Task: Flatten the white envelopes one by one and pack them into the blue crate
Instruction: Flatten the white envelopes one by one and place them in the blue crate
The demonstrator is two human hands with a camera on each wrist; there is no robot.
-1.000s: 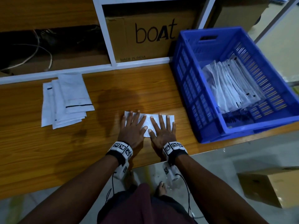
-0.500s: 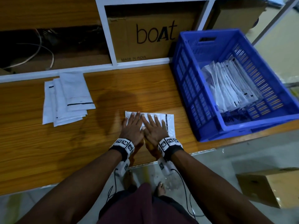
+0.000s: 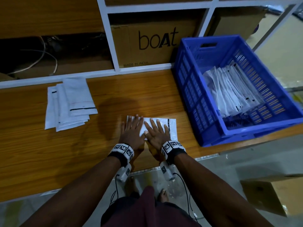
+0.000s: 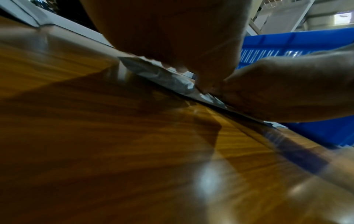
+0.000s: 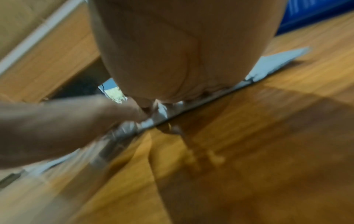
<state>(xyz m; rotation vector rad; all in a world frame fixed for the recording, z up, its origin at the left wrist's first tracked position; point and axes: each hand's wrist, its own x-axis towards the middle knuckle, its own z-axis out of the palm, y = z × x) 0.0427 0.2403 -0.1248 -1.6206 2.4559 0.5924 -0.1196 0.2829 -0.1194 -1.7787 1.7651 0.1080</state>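
Note:
A white envelope (image 3: 172,126) with a black strip near its right end lies flat on the wooden table (image 3: 49,153) near the front edge. My left hand (image 3: 133,130) and right hand (image 3: 155,131) both press on it, fingers straight and spread, thumbs touching in the middle. The wrist views show the envelope (image 4: 159,74) (image 5: 277,62) under each palm. To the right stands the blue crate (image 3: 193,89), with several white envelopes (image 3: 229,90) leaning in a row inside it. A pile of loose white envelopes (image 3: 70,104) lies at the left of the table.
A white-framed shelf runs along the back of the table, holding a cardboard box (image 3: 154,43) marked "boat" and loose cables (image 3: 41,63). Another cardboard box (image 3: 275,194) sits on the floor at the lower right. Bare wood lies between the pile and my hands.
My right hand has slid left across the envelope until it meets the left hand, uncovering the envelope's right end with the black strip. The left hand has stayed in place.

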